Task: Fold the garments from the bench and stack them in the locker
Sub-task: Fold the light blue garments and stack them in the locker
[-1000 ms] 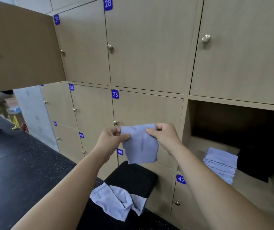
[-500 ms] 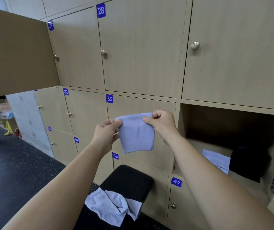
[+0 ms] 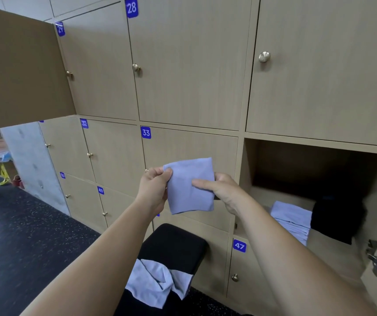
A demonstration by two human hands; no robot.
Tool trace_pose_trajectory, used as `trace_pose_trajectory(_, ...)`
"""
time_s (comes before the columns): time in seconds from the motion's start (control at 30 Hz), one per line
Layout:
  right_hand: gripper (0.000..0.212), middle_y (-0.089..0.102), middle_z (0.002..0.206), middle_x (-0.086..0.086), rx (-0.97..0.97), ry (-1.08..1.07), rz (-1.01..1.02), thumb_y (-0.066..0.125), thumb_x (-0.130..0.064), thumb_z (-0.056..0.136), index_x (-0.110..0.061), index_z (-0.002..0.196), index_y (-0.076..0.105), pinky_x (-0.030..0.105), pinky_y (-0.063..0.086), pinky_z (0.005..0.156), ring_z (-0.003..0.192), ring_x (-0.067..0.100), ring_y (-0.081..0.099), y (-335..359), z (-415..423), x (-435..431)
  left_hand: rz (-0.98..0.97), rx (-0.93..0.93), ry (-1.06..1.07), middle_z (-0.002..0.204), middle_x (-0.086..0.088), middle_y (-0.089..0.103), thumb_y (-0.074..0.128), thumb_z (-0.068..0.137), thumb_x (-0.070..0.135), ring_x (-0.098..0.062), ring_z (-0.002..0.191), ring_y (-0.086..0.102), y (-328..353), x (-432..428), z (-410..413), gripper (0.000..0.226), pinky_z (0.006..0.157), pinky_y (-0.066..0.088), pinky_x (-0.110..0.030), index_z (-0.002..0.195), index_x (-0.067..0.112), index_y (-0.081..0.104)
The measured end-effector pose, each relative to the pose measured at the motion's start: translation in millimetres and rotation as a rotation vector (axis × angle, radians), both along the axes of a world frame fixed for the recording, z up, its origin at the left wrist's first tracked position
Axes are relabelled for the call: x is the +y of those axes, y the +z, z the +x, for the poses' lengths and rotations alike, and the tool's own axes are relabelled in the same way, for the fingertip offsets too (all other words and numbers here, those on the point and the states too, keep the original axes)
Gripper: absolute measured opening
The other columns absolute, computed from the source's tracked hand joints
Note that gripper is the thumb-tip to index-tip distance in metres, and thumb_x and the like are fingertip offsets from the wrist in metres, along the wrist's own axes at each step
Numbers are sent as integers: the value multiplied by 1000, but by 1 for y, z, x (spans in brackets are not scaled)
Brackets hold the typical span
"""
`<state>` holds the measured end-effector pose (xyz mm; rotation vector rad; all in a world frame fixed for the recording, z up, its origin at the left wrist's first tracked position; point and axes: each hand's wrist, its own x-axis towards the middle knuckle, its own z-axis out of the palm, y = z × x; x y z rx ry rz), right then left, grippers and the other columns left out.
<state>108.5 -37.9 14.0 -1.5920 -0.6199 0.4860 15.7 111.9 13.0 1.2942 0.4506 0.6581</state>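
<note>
A small folded light-blue garment [image 3: 189, 188] hangs in the air in front of locker door 33. My left hand [image 3: 154, 187] pinches its upper left corner. My right hand [image 3: 221, 190] holds its right edge, thumb across the front of the cloth. Below, a crumpled light-blue garment [image 3: 158, 281] lies on the black padded bench [image 3: 174, 242]. The open locker [image 3: 249, 165] at the right holds a stack of folded light-blue garments [image 3: 291, 218] next to a black folded pile [image 3: 336, 218].
Closed wooden locker doors fill the wall, numbered 28, 33, 47 and others. An open locker door [image 3: 21, 69] juts out at upper left at head height. The open locker's own door hinge [image 3: 376, 258] shows at the right edge. Dark rubber floor [image 3: 23, 236] lies to the left.
My right hand has slid from the garment's top right corner down to its right edge. The garment now hangs narrower and taller. The view has shifted slightly.
</note>
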Motion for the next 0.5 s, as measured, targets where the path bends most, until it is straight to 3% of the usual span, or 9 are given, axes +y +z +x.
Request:
trace_pose_trajectory(0.1,12,72,89,1,-60,0,-83,75,-15,82,-13,92,68,26,53,72,82,16,67,-11,7,-9,18,29,-12,71,-2,57,59,93,9,-16,61,53,-10,-5,2,6,58,44,-29,94,12,53)
trace_pose_trajectory(0.2,9,69,85,2,-139,24,-200,73,-12,82,-12,88,66,25,50,66,77,15,63,-13,12,-20,234,136,-43,80,-5,61,77,76,28,-18,66,59,-15,-5,9,40,63,52,-31,106,11,56)
trace_pose_trajectory(0.27,9,66,75,-2,-168,59,-273,74,-13,82,-14,81,65,19,46,58,68,8,61,-17,15,-29,561,259,-141,70,0,62,81,74,42,-15,60,60,-14,-14,15,42,55,51,-29,90,8,63)
trace_pose_trajectory(0.33,18,61,63,-7,-162,67,-294,73,-11,82,-17,70,61,13,41,49,54,1,56,-19,16,-40,759,328,-231,57,3,51,74,83,42,-13,51,54,-17,-27,25,42,46,48,-27,71,6,57)
trace_pose_trajectory(0.4,17,61,64,-5,-143,31,-297,74,-12,81,-16,70,62,15,42,52,57,4,56,-25,21,-54,772,300,-261,53,4,40,68,89,37,-11,46,42,-21,-42,36,45,40,40,-22,61,11,44)
trace_pose_trajectory(0.47,11,66,75,2,-80,-17,-278,77,-16,78,-11,83,68,22,46,64,69,14,60,-31,23,-72,690,234,-240,54,5,33,65,92,36,-10,47,33,-28,-55,47,49,43,31,-20,59,16,35)
trace_pose_trajectory(0.5,22,67,80,5,-19,-45,-231,78,-19,76,-6,92,70,28,47,71,75,18,60,-36,27,-82,617,206,-218,56,4,33,63,92,38,-12,50,32,-33,-61,52,49,46,30,-22,60,16,35)
